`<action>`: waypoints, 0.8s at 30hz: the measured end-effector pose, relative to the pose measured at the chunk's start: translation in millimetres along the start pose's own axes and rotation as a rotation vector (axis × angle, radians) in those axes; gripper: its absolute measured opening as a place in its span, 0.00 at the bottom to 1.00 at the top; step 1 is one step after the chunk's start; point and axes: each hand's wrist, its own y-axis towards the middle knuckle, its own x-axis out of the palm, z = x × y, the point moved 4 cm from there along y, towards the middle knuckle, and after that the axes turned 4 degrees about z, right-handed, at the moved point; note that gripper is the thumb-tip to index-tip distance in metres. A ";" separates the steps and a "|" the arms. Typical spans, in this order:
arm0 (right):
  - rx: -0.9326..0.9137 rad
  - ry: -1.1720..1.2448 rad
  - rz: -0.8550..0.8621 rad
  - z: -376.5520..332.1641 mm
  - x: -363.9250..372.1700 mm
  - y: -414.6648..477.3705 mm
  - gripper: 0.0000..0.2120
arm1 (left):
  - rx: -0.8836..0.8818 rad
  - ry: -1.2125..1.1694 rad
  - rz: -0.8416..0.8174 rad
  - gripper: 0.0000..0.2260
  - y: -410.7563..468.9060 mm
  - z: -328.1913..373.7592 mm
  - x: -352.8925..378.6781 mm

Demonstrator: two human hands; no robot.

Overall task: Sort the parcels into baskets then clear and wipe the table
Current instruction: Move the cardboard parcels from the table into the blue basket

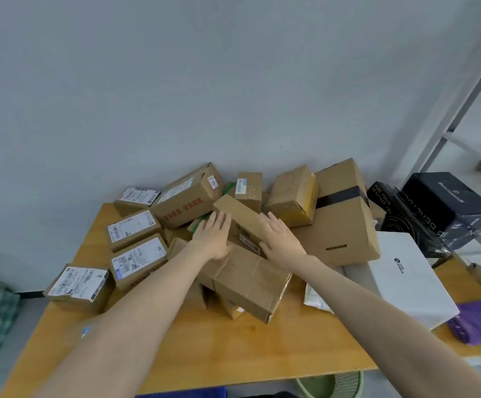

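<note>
Sorting step: left hand (213,235), right hand (281,239) straight-fingered, squeezing long box (243,221) atop pile (250,280); next, lift clear, drop into basket (345,382)

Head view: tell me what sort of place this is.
Probably a parcel sorting room: a heap of labelled brown cardboard boxes on a yellow wooden table, grey metal shelving beside it, a green mesh basket below.

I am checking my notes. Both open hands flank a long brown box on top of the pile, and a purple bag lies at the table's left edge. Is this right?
Not quite: the head view shows the purple bag at the right edge of the table. The left hand and right hand do flank the long brown box.
</note>
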 end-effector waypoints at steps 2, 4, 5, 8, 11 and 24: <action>-0.093 -0.030 0.004 -2.0 4.7 -9.0 0.26 | -0.048 -0.052 -0.218 0.39 -5.2 -6.7 16.1; -0.106 -0.100 0.126 -0.4 11.9 -24.6 0.21 | -0.086 -0.112 -0.380 0.39 -11.4 -15.0 32.0; -0.069 -0.122 0.180 4.8 15.0 -30.9 0.17 | -0.098 -0.155 -0.435 0.38 -13.7 -18.5 37.6; 0.095 -0.150 0.156 20.5 15.1 -40.3 0.09 | -0.110 -0.203 -0.466 0.36 -12.5 -24.3 33.1; 0.275 -0.175 -0.136 32.3 21.0 -46.8 0.14 | -0.112 -0.200 -0.462 0.35 -8.4 -22.5 32.8; 0.628 0.601 -0.577 22.8 28.6 -67.2 0.33 | -0.254 -0.358 -0.294 0.24 -17.7 -10.5 24.9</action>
